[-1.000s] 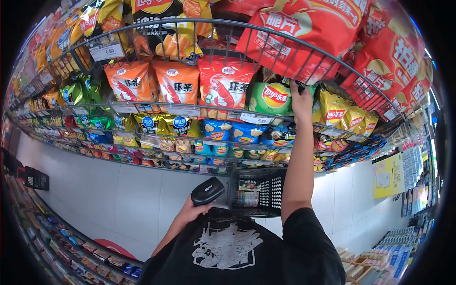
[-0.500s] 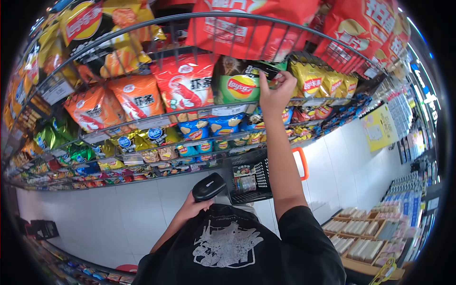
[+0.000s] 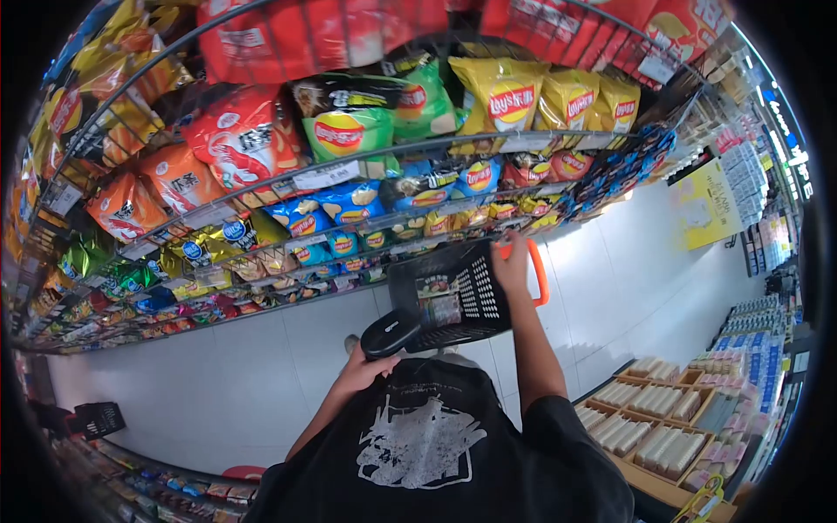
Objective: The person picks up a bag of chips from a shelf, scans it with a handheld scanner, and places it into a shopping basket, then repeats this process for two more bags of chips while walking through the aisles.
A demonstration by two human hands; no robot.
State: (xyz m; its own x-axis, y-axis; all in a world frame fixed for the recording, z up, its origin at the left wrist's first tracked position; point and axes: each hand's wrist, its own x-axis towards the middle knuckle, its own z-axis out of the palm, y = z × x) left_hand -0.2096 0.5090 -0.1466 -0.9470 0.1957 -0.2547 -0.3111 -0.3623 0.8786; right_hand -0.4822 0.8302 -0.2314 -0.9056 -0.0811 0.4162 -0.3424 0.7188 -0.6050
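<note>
Right hand (image 3: 510, 261) grips black basket (image 3: 462, 301) (packets (image 3: 438, 301) inside).

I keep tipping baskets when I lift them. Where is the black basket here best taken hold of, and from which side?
Take the basket by its orange handle, at the middle of the loop, coming from above. The handle arches over the open top, so a grip there should keep it hanging level. The right hand is already at that handle.
</note>
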